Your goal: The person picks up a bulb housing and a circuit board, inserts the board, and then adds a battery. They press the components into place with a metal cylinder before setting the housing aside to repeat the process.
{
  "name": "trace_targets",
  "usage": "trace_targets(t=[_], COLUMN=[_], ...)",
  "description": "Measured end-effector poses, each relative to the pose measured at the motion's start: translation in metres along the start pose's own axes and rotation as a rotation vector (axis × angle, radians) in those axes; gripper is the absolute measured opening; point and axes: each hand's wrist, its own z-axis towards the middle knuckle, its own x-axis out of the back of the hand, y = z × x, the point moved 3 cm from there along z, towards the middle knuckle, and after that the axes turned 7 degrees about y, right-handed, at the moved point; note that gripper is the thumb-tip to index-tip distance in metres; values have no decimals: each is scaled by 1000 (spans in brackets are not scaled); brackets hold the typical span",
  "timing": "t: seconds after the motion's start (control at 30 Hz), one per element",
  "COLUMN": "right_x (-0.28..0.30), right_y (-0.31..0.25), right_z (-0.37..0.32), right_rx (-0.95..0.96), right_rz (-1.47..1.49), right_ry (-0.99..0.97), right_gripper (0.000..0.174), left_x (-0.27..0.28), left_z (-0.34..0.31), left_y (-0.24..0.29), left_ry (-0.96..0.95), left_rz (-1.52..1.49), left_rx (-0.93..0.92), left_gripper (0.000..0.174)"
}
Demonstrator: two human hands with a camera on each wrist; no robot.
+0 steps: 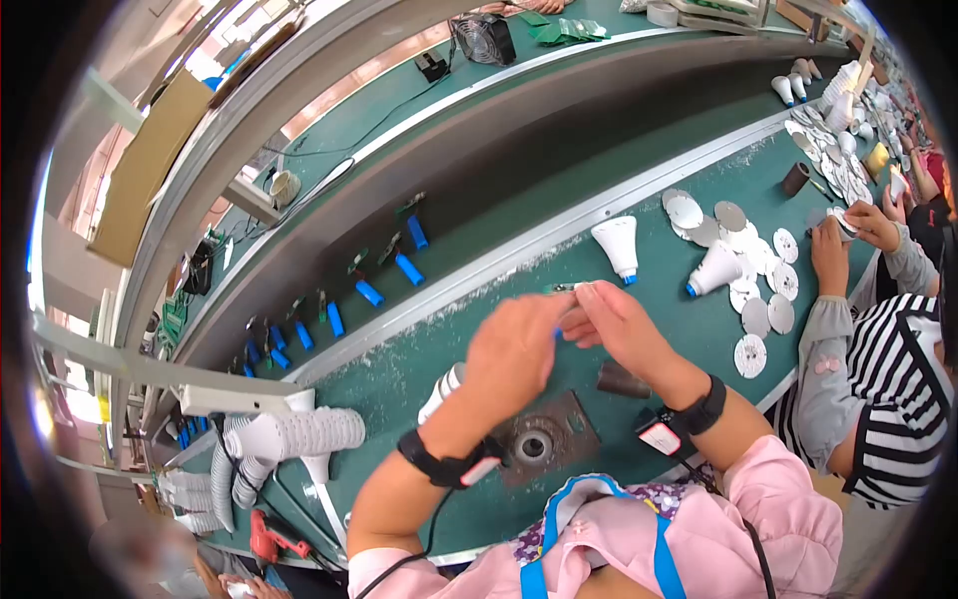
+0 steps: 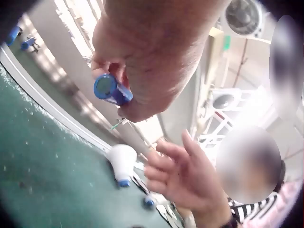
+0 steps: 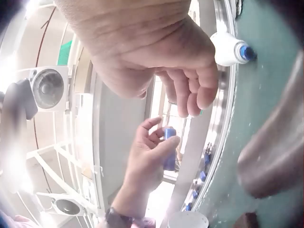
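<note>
My left hand [image 1: 509, 349] grips a blue cylindrical battery [image 2: 107, 88], whose round end shows in the left wrist view. A small green-edged piece [image 1: 564, 288] shows at the fingertips in the head view. My right hand [image 1: 624, 324] is close beside the left one, above the bench. In the left wrist view the right hand's fingers are spread, with nothing in them. Beyond the hands a white bulb housing [image 1: 616, 245] stands on its blue-tipped end, and another housing [image 1: 717, 270] lies to the right. Below the hands sits a brown metal plate [image 1: 574, 424] with a round fitting.
A dark cylinder [image 1: 621, 379] lies near the right wrist. White discs [image 1: 750, 355] are scattered to the right, near another person [image 1: 893, 369]. Several blue batteries with green boards [image 1: 369, 292] line the sunken strip behind. Stacked white ribbed parts [image 1: 309, 431] and a red tool [image 1: 267, 537] are left.
</note>
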Motion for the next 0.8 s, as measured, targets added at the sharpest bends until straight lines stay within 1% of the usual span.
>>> trace_targets(t=[0.03,0.07,0.1,0.13,0.17,0.2,0.23,0.27,0.3,0.33,0.37,0.4,0.43,0.5,0.53,0.57,0.63,0.67,0.7,0.73,0.8], right_x=[-4,-9,-13,-16,-20,-24,-25,-27,-30,-32,-35,-38,-42,-45,-46,-49,-48,-47,-45,-44,-48], right_y=[7,13,17,20,25,29,32,32,32,30,29,27,27,28,29,29,33,34,35,36,31], right_z=[-5,-9,-14,-23,-32,-40,-46,-52,-58,-65,-71,-78,-86,-92,-95,-97,-99,-98,-95,-94,-99], right_rx=[-4,42,85,81,64,44,32,80,134,104,22,-9,-42,-44,-44,-44,-83,-81,-102,-123,-106], right_rz=[0,137,273,265,264,267,267,134,0,-61,-135,-135,-135,-176,-212,-214,-355,-358,-317,-277,-255], right_ry=[-8,-55,-107,-125,-191,-254,-269,-337,-410,-451,-533,-594,-652,-677,-686,-688,-657,-656,-574,-492,-463], right_gripper=[29,29,29,29,28,28,28,28,28,27,22,19,17,16,15,15,17,17,17,18,19], left_x=[1,5,10,14,17,23,27,24,26,22,22,26,30,32,33,33,46,59,63,58,50], left_z=[-12,-22,-32,-43,-55,-69,-84,-97,-109,-123,-134,-140,-149,-163,-173,-181,-187,-183,-179,-185,-200], left_y=[15,24,32,37,44,41,37,36,36,36,38,40,43,48,45,38,25,19,7,-12,-40], left_ry=[-47,-42,14,73,83,209,336,334,351,313,272,307,320,285,198,201,468,471,397,389,388], left_rz=[17,25,-56,-137,-128,-240,-350,-577,-563,-776,-993,-1017,-1009,-1047,-1047,-1047,-493,-40,276,266,258], left_rx=[-121,-112,-53,7,21,291,564,662,679,790,893,918,928,963,985,985,737,648,582,585,587], left_gripper=[53,53,52,51,51,47,43,27,27,21,16,11,11,10,15,15,32,52,61,58,56])
